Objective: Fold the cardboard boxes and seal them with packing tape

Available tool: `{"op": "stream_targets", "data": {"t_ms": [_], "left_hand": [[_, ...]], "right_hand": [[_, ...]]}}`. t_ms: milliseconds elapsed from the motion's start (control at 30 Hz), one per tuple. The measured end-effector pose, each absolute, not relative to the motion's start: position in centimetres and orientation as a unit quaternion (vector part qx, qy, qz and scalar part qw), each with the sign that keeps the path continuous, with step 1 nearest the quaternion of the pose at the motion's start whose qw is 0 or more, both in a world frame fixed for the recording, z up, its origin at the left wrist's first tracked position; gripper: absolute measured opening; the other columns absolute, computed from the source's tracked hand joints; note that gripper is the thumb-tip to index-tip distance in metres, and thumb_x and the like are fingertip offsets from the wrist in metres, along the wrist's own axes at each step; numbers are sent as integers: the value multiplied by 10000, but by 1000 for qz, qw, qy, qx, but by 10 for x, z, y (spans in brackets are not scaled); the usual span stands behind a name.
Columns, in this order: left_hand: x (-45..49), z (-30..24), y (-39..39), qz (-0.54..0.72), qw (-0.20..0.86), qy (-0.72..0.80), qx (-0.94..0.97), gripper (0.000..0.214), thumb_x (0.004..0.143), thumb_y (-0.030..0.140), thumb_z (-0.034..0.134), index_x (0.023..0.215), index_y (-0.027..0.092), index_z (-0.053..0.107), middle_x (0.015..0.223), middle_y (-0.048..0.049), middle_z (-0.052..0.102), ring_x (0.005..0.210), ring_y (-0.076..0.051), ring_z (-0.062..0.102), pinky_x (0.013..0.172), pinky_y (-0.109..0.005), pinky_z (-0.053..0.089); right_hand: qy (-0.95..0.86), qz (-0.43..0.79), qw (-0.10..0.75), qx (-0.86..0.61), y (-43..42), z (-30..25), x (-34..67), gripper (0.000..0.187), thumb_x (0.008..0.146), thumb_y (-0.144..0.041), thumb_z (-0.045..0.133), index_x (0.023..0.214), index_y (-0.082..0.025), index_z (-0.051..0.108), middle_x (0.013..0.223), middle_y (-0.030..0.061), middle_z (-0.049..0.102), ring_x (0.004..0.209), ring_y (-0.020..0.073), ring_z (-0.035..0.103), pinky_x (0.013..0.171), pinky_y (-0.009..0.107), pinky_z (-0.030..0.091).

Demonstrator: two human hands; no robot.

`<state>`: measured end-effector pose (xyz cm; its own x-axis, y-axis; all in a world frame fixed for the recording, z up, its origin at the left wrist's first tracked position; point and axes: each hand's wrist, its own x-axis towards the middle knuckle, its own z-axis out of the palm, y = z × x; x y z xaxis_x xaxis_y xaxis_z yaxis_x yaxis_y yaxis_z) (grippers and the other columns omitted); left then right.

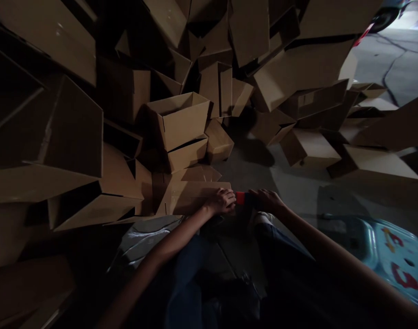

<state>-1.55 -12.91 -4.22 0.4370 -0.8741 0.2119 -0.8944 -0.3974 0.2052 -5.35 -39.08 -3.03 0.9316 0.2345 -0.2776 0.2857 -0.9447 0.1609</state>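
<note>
My left hand (222,201) rests with curled fingers on the edge of a flattened cardboard box (191,194) lying on the floor in front of my knees. My right hand (266,199) is closed around a small red object (240,197), likely a tape dispenser, held against the same box edge between both hands. The light is dim and the fingers are partly hidden. My legs in blue trousers (195,274) fill the lower middle.
A big heap of folded-up cardboard boxes (181,119) rises on the left, ahead and to the right. Bare concrete floor (298,187) lies ahead right. A light blue plastic stool with red figures (397,260) stands at my right.
</note>
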Motion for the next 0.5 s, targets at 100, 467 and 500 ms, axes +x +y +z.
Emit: {"op": "stream_targets", "data": {"t_ms": [100, 467, 500], "left_hand": [[-16, -43, -129, 30, 149, -527, 836, 221, 951, 294, 585, 1102, 169, 686, 1233, -74, 700, 1274, -245, 550, 1018, -404, 411], [-16, -50, -128, 60, 154, -523, 836, 270, 981, 329, 538, 1107, 164, 711, 1214, -110, 693, 1247, -246, 555, 1010, -410, 437], [-16, -51, -128, 61, 156, -524, 835, 272, 984, 325, 531, 1106, 161, 710, 1210, -104, 695, 1247, -244, 555, 1009, -407, 439]], "right_hand": [[140, -130, 96, 977, -381, -22, -59, 615, 846, -372, 640, 1428, -208, 530, 1118, 142, 726, 1032, 253, 687, 802, 291, 459], [113, -138, 69, 981, -341, -30, -65, 432, 891, -398, 584, 1279, -211, 609, 1109, 126, 730, 961, 251, 694, 757, 317, 464], [109, -141, 67, 982, -338, -29, -65, 420, 877, -409, 602, 1251, -217, 616, 1092, 122, 732, 949, 253, 693, 748, 318, 465]]}}
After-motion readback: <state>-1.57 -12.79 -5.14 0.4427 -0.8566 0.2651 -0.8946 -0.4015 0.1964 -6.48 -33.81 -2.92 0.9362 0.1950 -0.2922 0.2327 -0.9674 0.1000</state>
